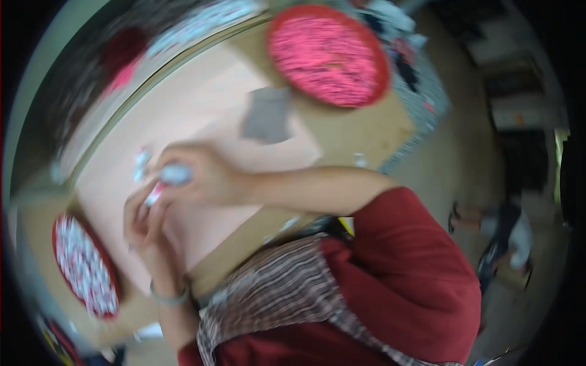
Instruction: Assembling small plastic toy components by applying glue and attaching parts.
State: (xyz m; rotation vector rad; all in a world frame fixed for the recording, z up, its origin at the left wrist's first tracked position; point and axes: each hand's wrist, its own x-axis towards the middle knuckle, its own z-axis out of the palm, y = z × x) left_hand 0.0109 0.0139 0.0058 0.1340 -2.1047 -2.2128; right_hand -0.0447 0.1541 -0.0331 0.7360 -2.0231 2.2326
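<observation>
My left hand (pixel 143 216), a band on its wrist, has its fingers pinched on a small white-and-pink piece (pixel 156 194). My right hand (pixel 210 177) meets it there, fingers curled round a small pale bluish-white piece (pixel 176 174). Motion blur hides the exact kind of both pieces. Just beyond the fingertips, more small white pieces (pixel 141 161) rest on a pale pink sheet (pixel 226 79) spread over the table. A grey square (pixel 267 114), like cloth or sandpaper, lies on the sheet, past my right hand.
A round red tray (pixel 383 79) heaped with bright pink pieces stands at the far right of the table. Nearer, on the left, sits a red-rimmed tray (pixel 115 305) of white-and-pink pieces. Bags or cloths (pixel 394 24) lie beyond. Another person (pixel 510 235) is away on the right.
</observation>
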